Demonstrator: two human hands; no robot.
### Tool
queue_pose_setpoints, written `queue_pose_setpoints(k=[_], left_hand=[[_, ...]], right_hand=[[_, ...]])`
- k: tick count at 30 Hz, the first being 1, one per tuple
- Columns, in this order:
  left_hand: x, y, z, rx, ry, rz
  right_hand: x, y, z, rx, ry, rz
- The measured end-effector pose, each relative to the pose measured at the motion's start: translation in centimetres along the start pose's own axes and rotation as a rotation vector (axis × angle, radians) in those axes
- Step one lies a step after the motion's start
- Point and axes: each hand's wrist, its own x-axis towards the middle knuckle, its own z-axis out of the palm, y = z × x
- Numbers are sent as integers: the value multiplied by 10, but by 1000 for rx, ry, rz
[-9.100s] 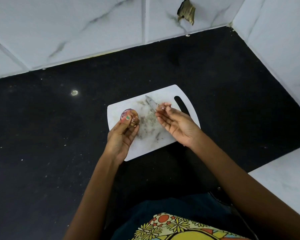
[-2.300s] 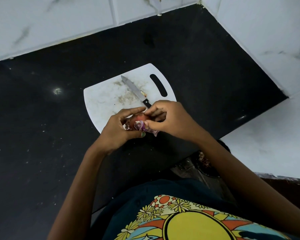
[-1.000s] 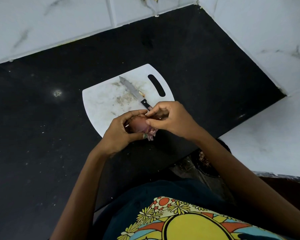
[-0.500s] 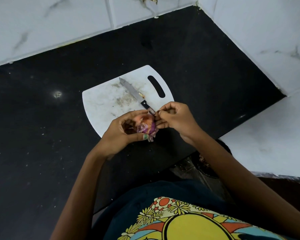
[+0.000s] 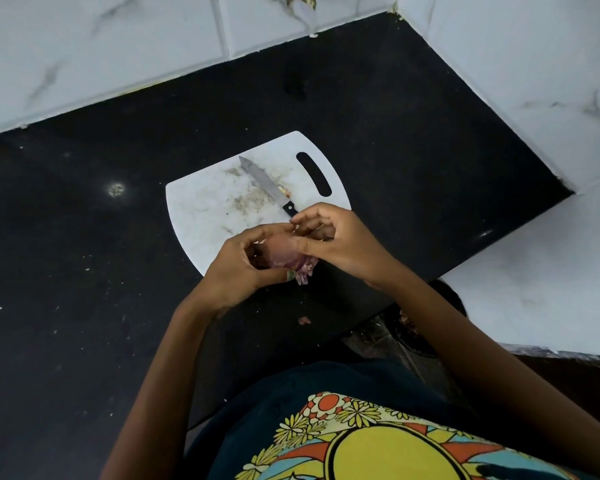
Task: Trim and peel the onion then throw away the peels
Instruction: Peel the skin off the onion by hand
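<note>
A small red onion [image 5: 280, 253] sits in my left hand [image 5: 240, 271], held just above the near edge of the white cutting board [image 5: 201, 209]. Loose purple peel [image 5: 305, 273] hangs from its lower right side. My right hand [image 5: 336, 244] pinches the onion's skin on the right with thumb and fingers. The knife [image 5: 269, 186] lies flat on the board, blade pointing to the far left, its black handle partly hidden by my right fingers. A small onion scrap [image 5: 282, 191] rests beside the blade.
The board lies on a black counter [image 5: 66, 271] bounded by white marble tiles behind and to the right. A small peel piece [image 5: 304, 320] lies on the counter near the front edge. A dark bin [image 5: 416, 327] shows below the counter, under my right arm.
My right hand has shifted back onto the onion's right side and pinches the skin again. The hanging peel has dropped lower. The knife and board have not moved.
</note>
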Motion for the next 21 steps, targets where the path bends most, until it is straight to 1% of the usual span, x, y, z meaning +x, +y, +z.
queue_pose_setpoints(k=[6,8,11,13,15,16,18,20,21], left_hand=[[-1,-1,2,-45,-13,-15],[-2,-3,1,-91,-10,-10],[-2,-4,-2,-156,-25,6],[-2,-5,-4,-176,-20,10],[-1,-7,-6,-182,-15,17],[-1,-7,-6,-181,-15,23],[0,-9,-6,-167,-13,35],[0,-10,-7,-153,-10,45],[0,-11,-8,-150,-11,48]], right_hand=[[8,3,1,-16,129,-36],[9,4,1,70,171,20],[8,7,2,288,229,151],[8,12,3,294,260,190],[8,19,4,211,286,201],[8,22,3,132,287,199],[8,29,1,-132,232,168],[7,30,1,-430,124,93],[6,29,1,-521,102,50]])
